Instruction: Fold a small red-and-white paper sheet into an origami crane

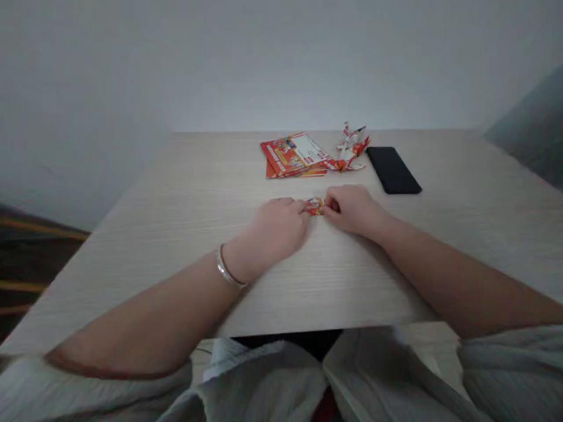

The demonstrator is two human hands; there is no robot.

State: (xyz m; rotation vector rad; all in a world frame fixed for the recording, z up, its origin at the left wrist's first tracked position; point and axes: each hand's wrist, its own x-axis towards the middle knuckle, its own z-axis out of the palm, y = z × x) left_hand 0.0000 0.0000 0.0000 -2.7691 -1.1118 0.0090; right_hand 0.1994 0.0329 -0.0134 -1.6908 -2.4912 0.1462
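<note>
Left grip (284, 227) and right grip (352, 207) pinch a small red-and-yellow printed slip (315, 206); crumpled red-and-white wrapper (349, 155) at one o'clock; pale wood-grain worktop (197, 181) spreads toward nine, ending at six.

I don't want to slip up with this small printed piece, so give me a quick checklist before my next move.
1. Left hand at the small printed piece: ok, fingertips at its left side.
2. Right hand at the piece: ok, thumb and fingers at its right side.
3. Firm pinch from both hands: cannot tell, fingers hide the contact.
4. Black phone clear of the hands: ok, it lies apart, beyond the right hand.
5. Printed stack squared up: not ok, its layers sit unevenly.
6. Crumpled wrapper clear of the hands: ok, it lies farther back, beside the stack.
</note>
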